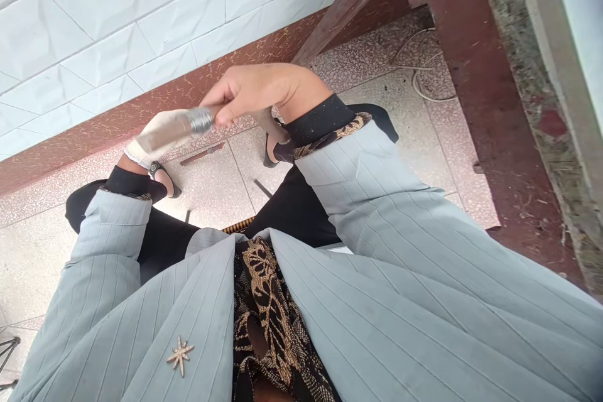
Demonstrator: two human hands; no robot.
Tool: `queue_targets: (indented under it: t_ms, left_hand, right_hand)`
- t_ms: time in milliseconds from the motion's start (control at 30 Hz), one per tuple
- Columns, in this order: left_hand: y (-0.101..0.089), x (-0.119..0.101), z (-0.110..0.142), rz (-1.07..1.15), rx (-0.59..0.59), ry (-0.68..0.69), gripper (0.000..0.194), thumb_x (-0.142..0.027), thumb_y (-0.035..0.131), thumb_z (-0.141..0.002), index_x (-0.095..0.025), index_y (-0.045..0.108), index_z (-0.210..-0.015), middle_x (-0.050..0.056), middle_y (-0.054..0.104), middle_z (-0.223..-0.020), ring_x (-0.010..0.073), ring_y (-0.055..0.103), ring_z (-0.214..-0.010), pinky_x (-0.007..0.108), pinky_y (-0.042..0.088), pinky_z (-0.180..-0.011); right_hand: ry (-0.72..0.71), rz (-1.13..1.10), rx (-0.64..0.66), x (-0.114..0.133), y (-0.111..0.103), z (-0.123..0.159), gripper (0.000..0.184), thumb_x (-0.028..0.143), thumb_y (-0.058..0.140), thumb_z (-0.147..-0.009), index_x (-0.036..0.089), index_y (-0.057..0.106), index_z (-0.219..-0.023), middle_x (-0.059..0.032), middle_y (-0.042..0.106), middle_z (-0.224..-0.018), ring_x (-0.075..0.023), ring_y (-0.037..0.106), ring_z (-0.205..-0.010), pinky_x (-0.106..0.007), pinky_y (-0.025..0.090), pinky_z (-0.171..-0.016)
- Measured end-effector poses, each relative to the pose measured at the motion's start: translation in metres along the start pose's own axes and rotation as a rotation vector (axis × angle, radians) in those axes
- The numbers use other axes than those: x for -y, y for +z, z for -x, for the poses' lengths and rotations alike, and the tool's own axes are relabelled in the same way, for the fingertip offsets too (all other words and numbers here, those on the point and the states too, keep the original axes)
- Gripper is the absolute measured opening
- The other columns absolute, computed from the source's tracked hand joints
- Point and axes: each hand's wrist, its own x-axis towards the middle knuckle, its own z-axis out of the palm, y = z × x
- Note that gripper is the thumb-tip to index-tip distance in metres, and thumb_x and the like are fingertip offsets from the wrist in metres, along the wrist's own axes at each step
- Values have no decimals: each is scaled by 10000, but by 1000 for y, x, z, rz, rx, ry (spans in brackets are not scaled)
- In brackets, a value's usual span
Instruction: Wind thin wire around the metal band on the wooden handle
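Right hand (pixel 259 91) grasps a brush (pixel 186 124), likely light and soft-tipped, by its handle (pixel 216 111), the surest hold; left hand's (pixel 164 115) grip is unclear.

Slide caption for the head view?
Bare right hand grips a brush-like tool, its end overlapping the white-gloved left hand in view, above tiled floor.

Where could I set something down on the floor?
Bare tiles: left of the left knee; and between the right sleeve and reddish frame, short of the cable. Crowded: between the shoes, by the brown strip; lower left, dark wire legs.
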Motion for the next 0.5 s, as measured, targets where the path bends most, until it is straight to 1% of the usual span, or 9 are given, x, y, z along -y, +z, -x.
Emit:
queue_targets:
  t_ms: [67, 100, 133, 200, 267, 333, 400, 433, 500]
  left_hand:
    - [1, -1, 1, 46, -67, 1, 241, -403, 540, -974, -218, 651, -868, 21, 547, -700, 153, 494, -639, 329, 466, -669]
    - [2, -3, 2, 42, -80, 11, 263, -407, 511, -994, -223, 652, -871, 15, 526, -683, 151, 476, -624, 328, 462, -663]
    - [3, -5, 4, 20, -78, 26, 270, -401, 497, -1001, -222, 656, -876, 12, 520, -679, 150, 473, -625, 327, 464, -668]
    - [5, -10, 7, -66, -39, 53, 231, -368, 524, -977, -210, 664, -883, 13, 545, -701, 154, 509, -669, 323, 479, -704]
    - [6, -14, 9, -158, -40, 66, 197, -336, 541, -949, -197, 666, -883, 19, 587, -741, 167, 558, -742, 322, 495, -752]
    - [4, -15, 11, -223, -95, 68, 180, -314, 544, -933, -198, 663, -865, 24, 617, -770, 181, 590, -803, 323, 502, -789]
    - [1, -14, 12, -259, -152, 72, 170, -298, 550, -922, -207, 654, -823, 28, 629, -773, 192, 603, -821, 327, 502, -803]
    - [0, -13, 13, -270, -162, 76, 165, -292, 558, -915, -211, 649, -804, 29, 630, -769, 195, 606, -820, 330, 501, -806]
    - [-2, -11, 14, -278, -146, 82, 154, -283, 577, -903, -213, 645, -783, 28, 633, -763, 197, 605, -811, 334, 500, -805]
  right_hand:
    - [-91, -124, -253, -3, -3, 0, 376, 566, 831, -847, 216, 696, -880, -71, 714, -945, -191, 593, -852, -333, 469, -785]
    - [-92, -171, -382, -6, -4, -3, 412, 622, 825, -819, 240, 673, -851, -92, 716, -962, -216, 601, -892, -350, 464, -775]
    - [-64, -186, -473, -9, -5, -7, 419, 644, 819, -808, 257, 659, -835, -104, 719, -968, -237, 608, -936, -360, 457, -771]
    - [62, -99, -580, -16, -5, -15, 351, 587, 802, -840, 267, 659, -841, -96, 706, -918, -244, 606, -963, -360, 433, -774]
    - [203, 131, -621, -18, -3, -22, 242, 449, 763, -901, 231, 669, -856, -63, 650, -826, -213, 583, -915, -341, 404, -796]
    - [300, 424, -541, -16, 0, -24, 150, 284, 693, -946, 181, 661, -842, -29, 550, -746, -179, 538, -857, -327, 366, -806]
    - [342, 611, -355, -10, 4, -22, 153, 159, 673, -936, 151, 641, -786, -7, 473, -687, -165, 511, -810, -318, 346, -792]
    - [363, 642, -241, -7, 5, -20, 170, 119, 683, -924, 140, 641, -761, 3, 459, -656, -158, 508, -781, -311, 344, -778]
    - [402, 599, 48, -4, 6, -17, 154, 90, 703, -924, 115, 686, -773, 22, 493, -618, -135, 520, -729, -283, 357, -755]
